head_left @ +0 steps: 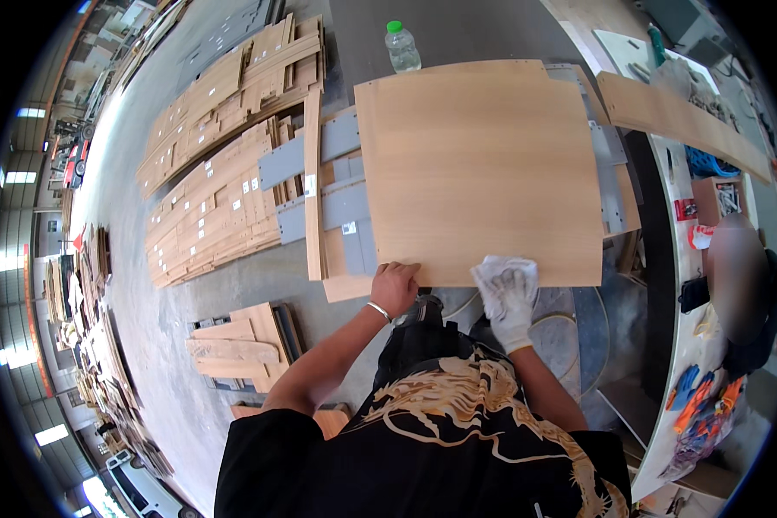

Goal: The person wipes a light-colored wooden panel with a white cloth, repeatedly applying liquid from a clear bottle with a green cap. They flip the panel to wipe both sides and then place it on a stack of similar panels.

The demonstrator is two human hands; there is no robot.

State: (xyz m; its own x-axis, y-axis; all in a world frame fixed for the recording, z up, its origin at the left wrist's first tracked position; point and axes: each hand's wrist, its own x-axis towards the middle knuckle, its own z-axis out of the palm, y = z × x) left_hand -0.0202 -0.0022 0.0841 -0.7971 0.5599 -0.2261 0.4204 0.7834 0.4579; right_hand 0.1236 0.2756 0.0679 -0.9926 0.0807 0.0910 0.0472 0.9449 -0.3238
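Note:
A large light-brown wooden panel lies flat before me, on top of other boards. My left hand, bare and with a bangle at the wrist, is closed on the panel's near edge, left of its middle. In a white glove, my right hand holds a white cloth against the near edge, towards the right corner. The cloth is bunched under the fingers and partly hides them. Grey boards stick out from beneath the panel on its left side.
Behind the panel stands a clear bottle with a green cap. Stacked wooden boards lie to the left. Along the right runs a cluttered workbench, with a person beside it. A long board juts across the bench's far end.

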